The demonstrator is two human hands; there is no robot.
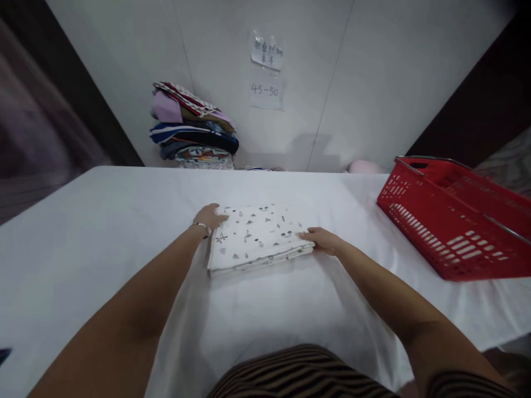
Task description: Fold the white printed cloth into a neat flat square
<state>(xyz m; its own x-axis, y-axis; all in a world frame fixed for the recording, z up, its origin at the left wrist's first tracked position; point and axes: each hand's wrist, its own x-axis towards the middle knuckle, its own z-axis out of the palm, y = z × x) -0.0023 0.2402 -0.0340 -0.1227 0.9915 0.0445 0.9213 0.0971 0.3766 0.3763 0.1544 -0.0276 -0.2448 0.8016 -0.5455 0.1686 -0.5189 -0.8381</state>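
Note:
A folded white cloth (pixel 257 232) printed with small grey and brown motifs lies flat on the white-covered table (pixel 124 221), its layered folds showing along the near edge. At its left edge is my left hand (pixel 211 216), with a bracelet on the wrist; the thumb rests on top and the fingers close around the far left corner. My right hand (pixel 324 240) pinches the right edge near the front corner, thumb above and the other fingers partly hidden at the side and below.
A red plastic basket (pixel 440 232) with metal handles stands on the table at the right. Behind the far edge rises a stack of folded fabrics (pixel 194 130) at the left. Handwritten paper signs (pixel 266 90) hang on the wall; a pink item (pixel 365 167) peeks up below them to the right.

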